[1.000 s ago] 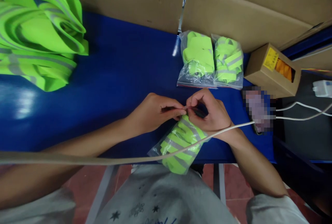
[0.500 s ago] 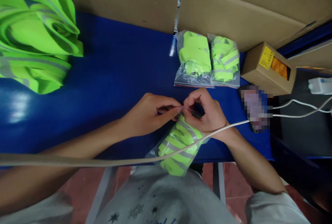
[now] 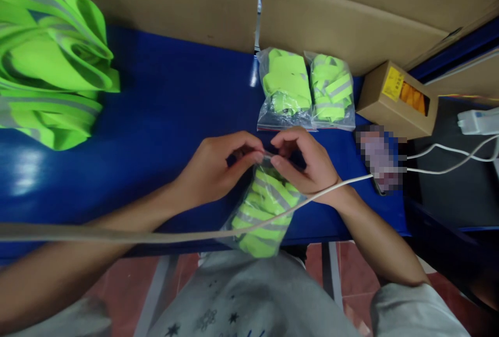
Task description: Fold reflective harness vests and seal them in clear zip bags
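Observation:
A clear zip bag [image 3: 262,217] holds folded neon-yellow strapping with grey reflective stripes. It leans over the table's front edge, its lower end close to my shirt. My left hand [image 3: 222,165] pinches the bag's top edge between thumb and forefinger. At the same edge, a short gap to the right, my right hand [image 3: 306,163] has its thumb on the plastic and its other fingers curled behind. The right forefinger's tip stands a little off the thumb. A white cable [image 3: 312,205] crosses in front of the bag and my right wrist.
Two filled zip bags [image 3: 286,85] [image 3: 332,90] lie beyond my hands on the blue table [image 3: 175,87]. Loose neon strapping [image 3: 54,66] is heaped at the left. To the right are a small cardboard box [image 3: 393,100], a blurred-out phone-like device [image 3: 378,157] and a white plug [image 3: 477,121].
My fingertips have drawn apart along the bag's top edge, the left one leftward. The right forefinger has lifted away from its thumb. The whole view has shifted slightly.

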The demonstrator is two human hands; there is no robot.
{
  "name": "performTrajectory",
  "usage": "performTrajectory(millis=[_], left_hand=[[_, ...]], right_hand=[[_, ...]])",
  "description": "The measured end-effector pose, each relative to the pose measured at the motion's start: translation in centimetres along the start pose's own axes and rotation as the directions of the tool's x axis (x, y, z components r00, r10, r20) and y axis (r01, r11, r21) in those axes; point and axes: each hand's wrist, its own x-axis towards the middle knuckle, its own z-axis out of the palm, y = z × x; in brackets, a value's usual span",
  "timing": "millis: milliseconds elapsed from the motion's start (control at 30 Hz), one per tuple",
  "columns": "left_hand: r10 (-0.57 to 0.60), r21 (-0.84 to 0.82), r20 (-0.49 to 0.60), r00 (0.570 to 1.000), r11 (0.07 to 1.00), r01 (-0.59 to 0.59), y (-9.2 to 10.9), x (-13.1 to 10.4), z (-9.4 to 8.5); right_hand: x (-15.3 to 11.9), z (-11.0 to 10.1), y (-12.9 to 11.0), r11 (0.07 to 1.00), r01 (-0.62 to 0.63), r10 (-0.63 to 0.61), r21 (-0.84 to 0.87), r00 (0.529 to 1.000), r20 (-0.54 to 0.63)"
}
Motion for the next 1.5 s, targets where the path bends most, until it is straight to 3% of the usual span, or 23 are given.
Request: performTrajectory(millis=[100, 167, 200, 233, 300, 333, 367, 533, 600, 667, 733, 800, 933, 1000, 1100, 1200, 1400, 1500], left_hand=[[-0.014, 0.043, -0.203, 0.979, 0.999, 0.023, -0.3, 0.5, -2.6], [0.021, 0.106, -0.391, 0.920, 0.994, 0.022, -0.3, 0.8, -4.6], [0.079, 0.157, -0.502, 0.861, 0.988, 0.001, -0.2, 0.8, -5.5], [0.170, 0.221, -0.613, 0.771, 0.974, -0.040, -0.1, 0.9, -6.2], [0.358, 0.357, -0.725, 0.588, 0.926, -0.123, -0.1, 1.1, -6.8], [0.417, 0.407, -0.733, 0.537, 0.902, -0.144, -0.2, 1.2, -6.8], [0.450, 0.444, -0.716, 0.533, 0.883, -0.149, -0.4, 1.3, -6.6], [0.398, 0.513, -0.446, 0.801, 0.848, -0.136, -2.8, 2.3, -5.5], [0.368, 0.474, -0.341, 0.865, 0.862, -0.180, -3.5, 2.4, -5.8], [0.355, 0.449, -0.258, 0.898, 0.867, -0.214, -3.7, 2.3, -6.2], [0.342, 0.452, -0.235, 0.910, 0.867, -0.209, -3.7, 2.0, -6.7], [0.308, 0.488, -0.294, 0.905, 0.862, -0.135, -3.6, 1.8, -6.9], [0.174, 0.636, -0.517, 0.838, 0.733, 0.240, -3.6, 1.8, -6.3], [0.097, 0.689, -0.497, 0.862, 0.648, 0.324, -3.7, 1.8, -5.7], [0.063, 0.737, -0.342, 0.938, 0.636, 0.226, -3.9, 1.6, -4.9], [0.094, 0.728, -0.183, 0.979, 0.682, 0.071, -4.0, 1.4, -4.3], [0.174, 0.674, 0.001, 0.985, 0.727, -0.129, -4.1, 1.5, -3.6], [0.222, 0.618, 0.042, 0.974, 0.760, -0.200, -4.5, 1.7, -3.2]], right_hand=[[0.1, -0.5, 0.3, 0.998, -0.058, 0.055, -0.022, 0.991, -0.122], [0.2, -0.5, 0.6, 0.996, -0.091, 0.087, -0.011, 0.972, -0.216], [0.2, -0.4, 0.8, 0.995, -0.097, 0.093, -0.001, 0.962, -0.255], [0.1, -0.3, 1.0, 0.995, -0.100, 0.098, 0.008, 0.954, -0.282], [0.1, 0.1, 1.2, 0.995, -0.093, 0.094, 0.018, 0.945, -0.314], [0.1, 0.2, 1.2, 0.997, -0.081, 0.082, 0.018, 0.944, -0.319], [0.0, 0.4, 1.1, 0.998, -0.063, 0.065, 0.018, 0.947, -0.316], [-0.2, 0.8, 0.6, 1.000, 0.018, -0.013, 0.019, 0.962, -0.272], [-0.2, 0.9, 0.5, 1.000, 0.025, -0.022, 0.012, 0.970, -0.241], [-0.2, 0.9, 0.6, 1.000, 0.014, -0.013, 0.005, 0.980, -0.197], [-0.3, 0.9, 0.8, 1.000, -0.008, 0.007, -0.008, 0.988, -0.154], [-0.3, 1.0, 1.0, 0.999, -0.024, 0.021, -0.022, 0.992, -0.124], [-0.4, 1.2, 1.4, 0.999, -0.038, 0.036, -0.025, 0.993, -0.109], [-0.4, 1.3, 1.6, 0.998, -0.049, 0.046, -0.026, 0.994, -0.101], [-0.4, 1.2, 1.6, 0.995, -0.079, 0.075, -0.055, 0.995, -0.073], [-0.3, 1.1, 1.5, 0.992, -0.090, 0.087, -0.088, 0.995, -0.037], [-0.2, 1.2, 1.6, 0.993, -0.066, 0.066, -0.094, 0.998, -0.008], [-0.3, 1.3, 1.7, 0.993, -0.072, 0.072, -0.097, 0.997, -0.006]])
